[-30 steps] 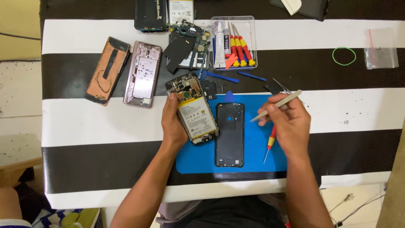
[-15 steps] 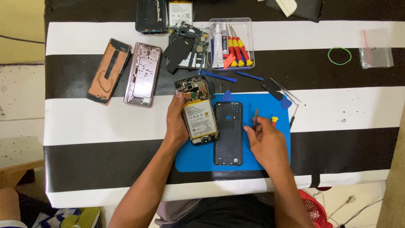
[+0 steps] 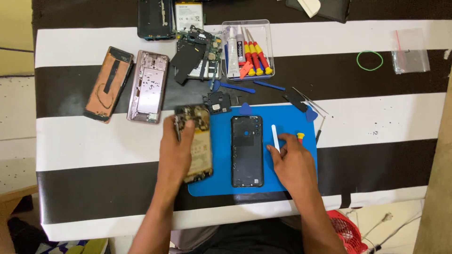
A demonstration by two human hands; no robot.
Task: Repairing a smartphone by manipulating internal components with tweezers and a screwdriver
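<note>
- Gripping an opened phone body [image 3: 197, 143], the left hand [image 3: 175, 153] wraps its fingers around the left edge and lifts it slightly off the blue work mat [image 3: 292, 181]; the phone's yellowish battery and circuit board face up.
- Resting on the mat, the right hand [image 3: 293, 162] has its fingertips loosely curled beside a thin white spudger [image 3: 275, 137]; the index fingertip touches the tool's lower end, but I cannot tell whether it is actually pinched.
- A black back cover [image 3: 246, 150] lies flat on the mat between the 2 hands, camera holes toward the far end.
- A small red-and-yellow screwdriver handle [image 3: 300, 137] peeks out just beyond the right hand's knuckles.
- Farther back, a clear plastic tray [image 3: 266, 35] holds a glue tube and several red-and-yellow screwdrivers.
- To the left sit a pinkish phone frame [image 3: 148, 87] and an orange-brown phone back [image 3: 108, 83], side by side on the black-and-white striped tablecloth [image 3: 94, 141].
- A green rubber band [image 3: 369, 60] lies well apart at the far right.
</note>
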